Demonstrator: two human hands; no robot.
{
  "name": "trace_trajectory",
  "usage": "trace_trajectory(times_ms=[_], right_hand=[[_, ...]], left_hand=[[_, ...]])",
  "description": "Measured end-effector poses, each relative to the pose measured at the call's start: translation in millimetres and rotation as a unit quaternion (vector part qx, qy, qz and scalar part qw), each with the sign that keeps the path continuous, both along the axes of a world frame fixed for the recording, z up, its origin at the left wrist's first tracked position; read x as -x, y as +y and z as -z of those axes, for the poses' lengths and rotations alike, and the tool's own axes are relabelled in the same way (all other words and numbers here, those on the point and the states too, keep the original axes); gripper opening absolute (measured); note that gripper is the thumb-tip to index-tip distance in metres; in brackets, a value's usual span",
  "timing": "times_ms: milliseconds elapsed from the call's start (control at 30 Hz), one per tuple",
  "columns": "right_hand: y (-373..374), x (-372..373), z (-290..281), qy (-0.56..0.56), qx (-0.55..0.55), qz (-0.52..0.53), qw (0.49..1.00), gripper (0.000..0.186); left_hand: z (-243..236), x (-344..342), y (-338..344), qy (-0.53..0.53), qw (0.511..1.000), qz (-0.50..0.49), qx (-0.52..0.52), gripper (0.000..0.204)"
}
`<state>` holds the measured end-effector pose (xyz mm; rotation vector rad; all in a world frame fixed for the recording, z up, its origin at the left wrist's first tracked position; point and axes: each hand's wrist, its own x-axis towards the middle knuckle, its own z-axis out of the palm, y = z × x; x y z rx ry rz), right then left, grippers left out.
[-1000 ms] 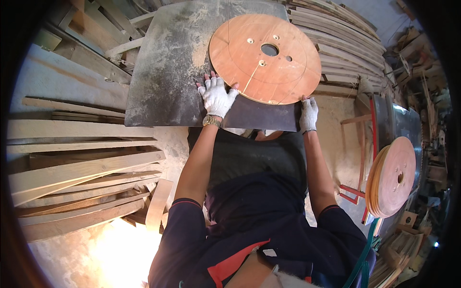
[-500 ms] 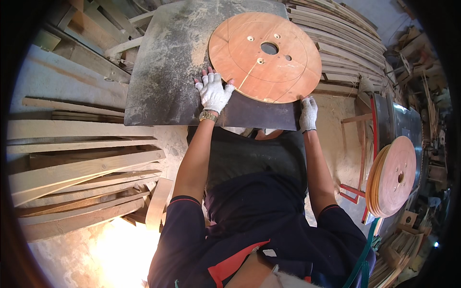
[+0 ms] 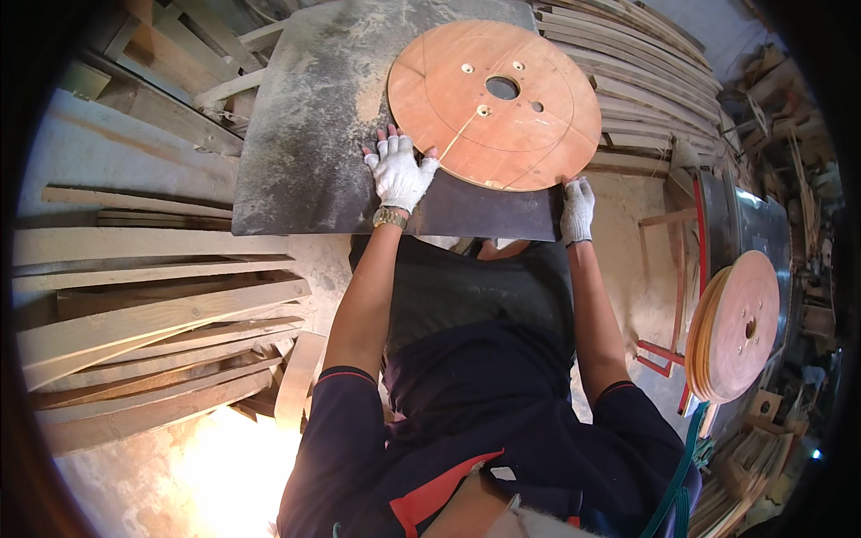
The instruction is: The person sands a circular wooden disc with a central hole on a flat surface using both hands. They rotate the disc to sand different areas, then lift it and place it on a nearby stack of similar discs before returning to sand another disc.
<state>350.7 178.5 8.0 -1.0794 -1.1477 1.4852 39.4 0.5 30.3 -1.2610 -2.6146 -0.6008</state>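
Observation:
A round plywood disc (image 3: 493, 152) with a large centre hole, smaller holes and a drawn circle lies on a dusty dark board (image 3: 305, 134). My left hand (image 3: 402, 173), in a white fingerless glove with a watch at the wrist, lies with fingers spread at the disc's lower left edge, the thumb against the rim. My right hand (image 3: 577, 208), in a similar glove, has its fingers curled at the disc's lower right edge, gripping it; their undersides are hidden.
Stacked wooden planks lie at left (image 3: 152, 296) and behind the disc at right (image 3: 628, 81). A pile of grooved round discs (image 3: 744, 350) stands at right beside a dark surface with a red frame (image 3: 659, 360). Cluttered timber fills the far right.
The disc and both hands have shifted a little away from me, up the picture. The hands keep much the same shape.

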Motion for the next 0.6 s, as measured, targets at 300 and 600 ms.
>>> trace_trajectory(times_ms=[300, 600], right_hand=[[-0.2, -0.7, -3.8, -0.007, 0.019, 0.01, 1.0, 0.015], [3.4, -6.0, -0.4, -0.009, 0.012, 0.002, 1.0, 0.015]], left_hand=[[-3.1, -2.7, -0.6, -0.013, 1.0, 0.015, 0.01, 0.078], [-1.0, -3.3, 2.6, -0.003, 1.0, 0.005, 0.0, 0.079]])
